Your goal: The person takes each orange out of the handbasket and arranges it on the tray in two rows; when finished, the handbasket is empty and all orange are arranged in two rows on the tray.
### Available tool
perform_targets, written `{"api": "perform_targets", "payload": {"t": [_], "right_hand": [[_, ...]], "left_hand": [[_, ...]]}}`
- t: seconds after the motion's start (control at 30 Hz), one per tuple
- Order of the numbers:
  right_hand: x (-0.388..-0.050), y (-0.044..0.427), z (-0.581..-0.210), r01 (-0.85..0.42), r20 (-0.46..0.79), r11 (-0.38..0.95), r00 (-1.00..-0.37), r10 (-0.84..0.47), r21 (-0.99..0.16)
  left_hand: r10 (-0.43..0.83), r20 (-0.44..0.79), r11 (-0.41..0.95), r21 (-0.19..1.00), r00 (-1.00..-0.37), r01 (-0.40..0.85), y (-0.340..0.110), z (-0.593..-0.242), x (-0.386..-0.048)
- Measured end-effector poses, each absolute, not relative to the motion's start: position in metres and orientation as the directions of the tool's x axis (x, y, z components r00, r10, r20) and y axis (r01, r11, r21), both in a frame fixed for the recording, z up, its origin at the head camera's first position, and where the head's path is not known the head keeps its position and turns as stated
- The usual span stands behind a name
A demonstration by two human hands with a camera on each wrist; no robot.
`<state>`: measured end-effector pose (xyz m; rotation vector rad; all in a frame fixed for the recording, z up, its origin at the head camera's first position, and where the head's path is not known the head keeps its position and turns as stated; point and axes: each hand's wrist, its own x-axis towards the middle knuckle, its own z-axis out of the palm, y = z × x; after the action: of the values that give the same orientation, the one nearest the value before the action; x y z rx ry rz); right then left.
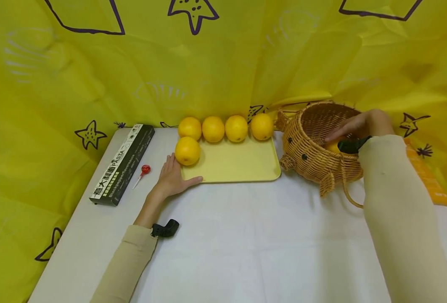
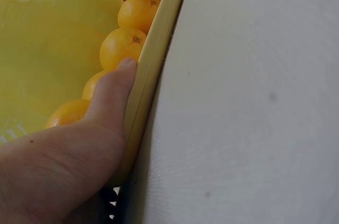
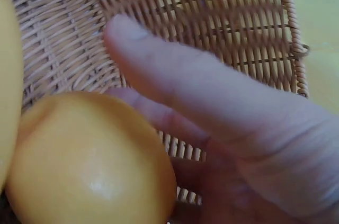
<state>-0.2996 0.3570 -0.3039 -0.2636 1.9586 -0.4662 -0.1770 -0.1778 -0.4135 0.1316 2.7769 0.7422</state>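
Note:
My left hand (image 1: 171,177) lies at the near left corner of a pale yellow tray (image 1: 242,166), fingers stretched along its left side and thumb along its front edge. Several oranges (image 1: 236,128) line the tray's back, and another orange (image 1: 187,151) sits in front at the left. My right hand (image 1: 359,125) is inside a wicker pig-shaped basket (image 1: 310,162). In the right wrist view, its thumb stands apart from an orange (image 3: 95,166), while the other fingers reach beside it, partly hidden. Part of another yellow-orange surface (image 3: 6,75) shows at the left edge.
Left of the tray lie a red lollipop (image 1: 145,169) and a black and white pasta box (image 1: 122,166). An orange packet (image 1: 429,176) is partly hidden behind the right sleeve. A yellow patterned cloth (image 1: 215,63) hangs behind the white table (image 1: 253,235).

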Motion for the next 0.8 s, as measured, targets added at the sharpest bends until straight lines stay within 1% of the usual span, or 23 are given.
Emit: {"api": "perform_targets", "payload": {"t": [0.13, 0.43, 0.67, 0.8], "right_hand": [[-0.2982, 0.3546, -0.3042, -0.022, -0.826, 0.921, -0.435, -0.36, -0.389], [-0.2963, 0.3527, -0.3037, -0.037, -0.826, 0.921, -0.43, -0.364, -0.387], [-0.2954, 0.3537, -0.3046, 0.011, -0.831, 0.928, -0.45, -0.328, -0.372], [-0.2966, 0.3555, -0.3068, -0.001, -0.824, 0.925, -0.453, -0.34, -0.381]], "left_hand": [[0.155, -0.228, 0.865, 0.501, -0.961, 0.02, -0.1792, -0.4133, -0.1774], [0.157, -0.231, 0.861, 0.508, -0.96, 0.019, -0.1791, -0.4124, -0.1773], [0.154, -0.234, 0.859, 0.512, -0.96, 0.013, -0.1779, -0.4114, -0.1762], [0.152, -0.234, 0.86, 0.511, -0.96, 0.012, -0.1778, -0.4116, -0.1763]]}}
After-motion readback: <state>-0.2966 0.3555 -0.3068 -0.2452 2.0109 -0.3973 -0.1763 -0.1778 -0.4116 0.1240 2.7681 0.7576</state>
